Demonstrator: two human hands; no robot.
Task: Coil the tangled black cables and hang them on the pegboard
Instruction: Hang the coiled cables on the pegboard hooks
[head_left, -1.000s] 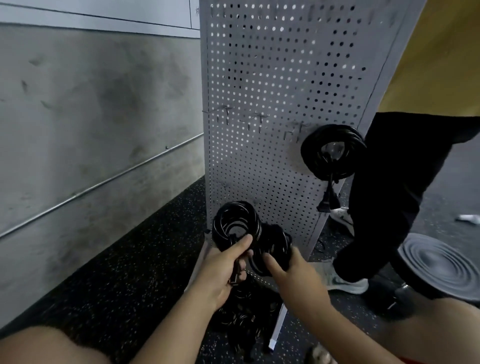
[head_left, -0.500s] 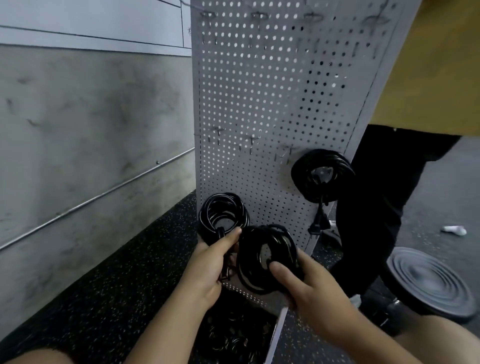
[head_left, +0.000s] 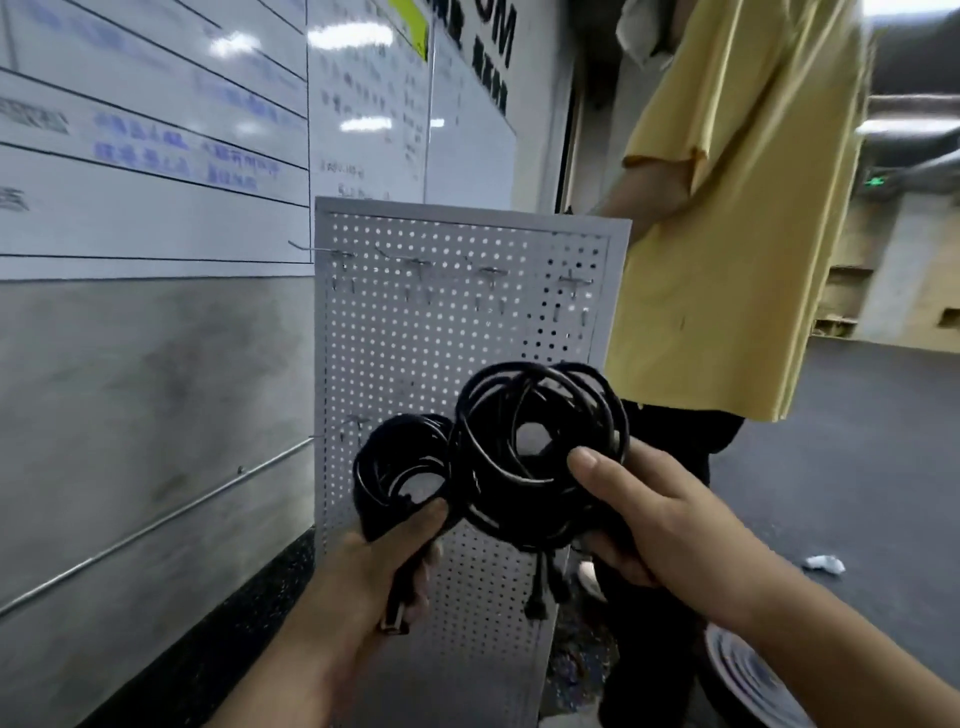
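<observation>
- pegboard (head_left: 415, 332): upright beside the wall, row of hooks (head_left: 415, 262) near the top
- large cable coil (head_left: 540, 452): held up in front of pegboard, plugs dangling below
- small cable coil (head_left: 400, 467): just left, overlapping large coil's edge
- right hand (head_left: 649, 525): grips large coil, thumb on front
- left hand (head_left: 384, 566): grips small coil, thumb over it

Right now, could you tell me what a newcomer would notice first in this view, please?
Two black cable coils fill the centre: the left hand grips the smaller coil, the right hand the larger coil beside it. Behind them stands the grey pegboard, bare hooks along its top, with a person in a yellow shirt to its right.
</observation>
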